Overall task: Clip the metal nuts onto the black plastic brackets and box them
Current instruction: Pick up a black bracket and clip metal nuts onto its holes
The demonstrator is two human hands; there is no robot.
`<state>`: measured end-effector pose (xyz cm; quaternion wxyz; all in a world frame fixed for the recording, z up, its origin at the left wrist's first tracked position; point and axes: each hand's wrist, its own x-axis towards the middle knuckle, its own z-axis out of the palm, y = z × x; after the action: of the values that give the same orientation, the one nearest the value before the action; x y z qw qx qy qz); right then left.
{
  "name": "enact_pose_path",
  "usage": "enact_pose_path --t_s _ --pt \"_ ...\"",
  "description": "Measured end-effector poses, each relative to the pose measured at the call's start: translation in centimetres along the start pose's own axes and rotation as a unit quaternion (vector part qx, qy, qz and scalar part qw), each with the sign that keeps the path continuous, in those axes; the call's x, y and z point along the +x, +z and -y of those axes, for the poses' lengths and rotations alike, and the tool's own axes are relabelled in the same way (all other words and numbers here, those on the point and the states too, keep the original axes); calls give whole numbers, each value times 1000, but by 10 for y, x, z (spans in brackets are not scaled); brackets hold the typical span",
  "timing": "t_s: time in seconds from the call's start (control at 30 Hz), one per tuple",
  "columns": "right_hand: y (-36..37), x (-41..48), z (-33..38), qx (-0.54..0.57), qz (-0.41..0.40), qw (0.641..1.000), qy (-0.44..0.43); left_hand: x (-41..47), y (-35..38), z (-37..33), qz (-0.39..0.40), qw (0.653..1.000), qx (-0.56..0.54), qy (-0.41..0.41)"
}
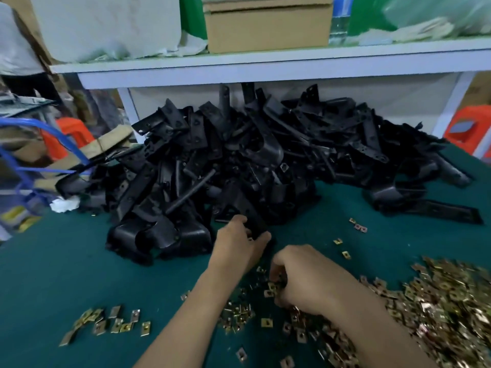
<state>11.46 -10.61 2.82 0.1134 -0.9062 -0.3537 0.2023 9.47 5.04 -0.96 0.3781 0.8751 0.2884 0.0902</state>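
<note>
Brackets (212, 155), glossy black, heap at the far edge of the green surface (53, 274); left hand (236, 243) grips one bracket (256, 225); right hand (308, 280) curls among gold square nuts (438, 301), hold unclear.

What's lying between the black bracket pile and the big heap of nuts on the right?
Head view: mostly bare green mat between the bracket pile and the nut heap, with only a few stray nuts scattered on it.

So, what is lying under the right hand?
Loose metal nuts on the green table show around the right hand. The hand covers those directly beneath, so whether it pinches one cannot be seen.
</note>
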Motion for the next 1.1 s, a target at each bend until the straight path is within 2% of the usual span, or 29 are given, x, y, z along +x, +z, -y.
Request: enact_pose_path --t_s 0.13,0.27,0.37,0.5,0.67,0.83,0.93,1.03,1.1 --pt "2 8 -12 90 16 995 -27 4 2 14 -7 996 -90 11" --pt "7 12 -19 155 -20 986 -56 8 8 9 -111 990 -48 75" --pt "12 15 -21 151 -66 983 -77 16 6 -3 -175 974 -110 96" --pt "14 17 -19 149 -96 980 -85 30 0 -7 -165 958 -229 47" --pt "15 21 -17 187 -132 969 -91 41 -5 3 -197 951 -236 43" --pt "22 27 -23 263 -209 940 -68 43 -6 4 -205 940 -262 71" --pt "25 30 -26 318 -229 919 -46 36 -8 -4 -222 916 -321 95" --pt "26 31 -28 331 -258 907 -44 25 -21 -19 -236 867 -417 137" --pt "26 31 -28 352 -267 896 -50 18 -34 -26 -209 838 -481 151"
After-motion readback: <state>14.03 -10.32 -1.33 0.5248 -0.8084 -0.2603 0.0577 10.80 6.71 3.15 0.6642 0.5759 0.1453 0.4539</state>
